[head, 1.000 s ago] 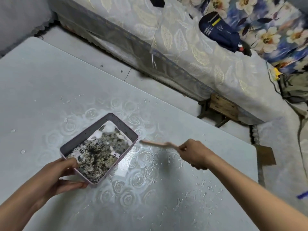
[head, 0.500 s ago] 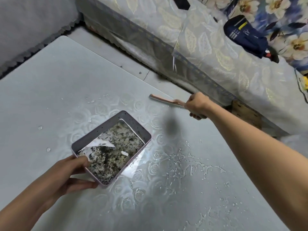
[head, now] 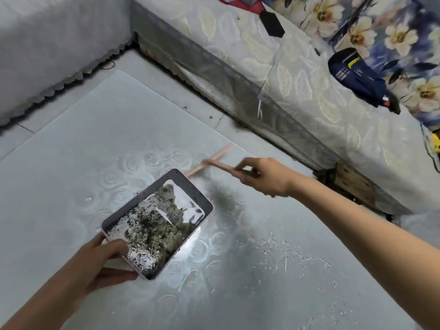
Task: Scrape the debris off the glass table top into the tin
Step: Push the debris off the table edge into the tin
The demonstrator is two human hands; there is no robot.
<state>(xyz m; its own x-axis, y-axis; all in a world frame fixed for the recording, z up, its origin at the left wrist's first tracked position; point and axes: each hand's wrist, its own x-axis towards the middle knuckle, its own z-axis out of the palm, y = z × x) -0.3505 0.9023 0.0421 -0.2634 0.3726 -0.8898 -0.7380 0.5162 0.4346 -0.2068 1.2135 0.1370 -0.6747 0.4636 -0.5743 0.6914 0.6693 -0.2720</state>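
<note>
**Currently mid-scrape: tin pinned, strip poised past it**

Nearest, left grip [head: 95, 265] clasping the near corner of the tin [head: 139, 201], thumb laid over the rim and into the inside, fingers curled underneath. Seems to tip that corner up slightly, far edge down toward the worktop [head: 95, 129]; hard to say for sure. Inside, a dark wet mat of debris [head: 152, 232] over a shiny bottom.

Off to the right at middle depth, white flecks [head: 285, 256] and droplets scattered on the glass, well apart from the tin. Judged to be what remains to gather.

Just past the tin's far corner, right grip [head: 264, 177] pinching one end of a thin pink strip [head: 221, 166], free end pointing left. Cannot tell whether touching the glass. Blurred, and crossed by a second pale streak, perhaps a reflection.

Likely to handle light and rigid, yet slick when wet and apt to skate on glass. Best pinned at a corner with thumb over the rim, as now, far lip pressed flat so flecks ride in rather than under. Best kept nearly level, too, to avoid slopping the wet load. Probably springy, the strip; worth holding nearer the working end for a firmer scrape.

Farthest, beyond a band of floor [head: 142, 65], a bed [head: 309, 96] in leaf-patterned cover, with a dark blue bundle [head: 357, 77] on top.
</note>
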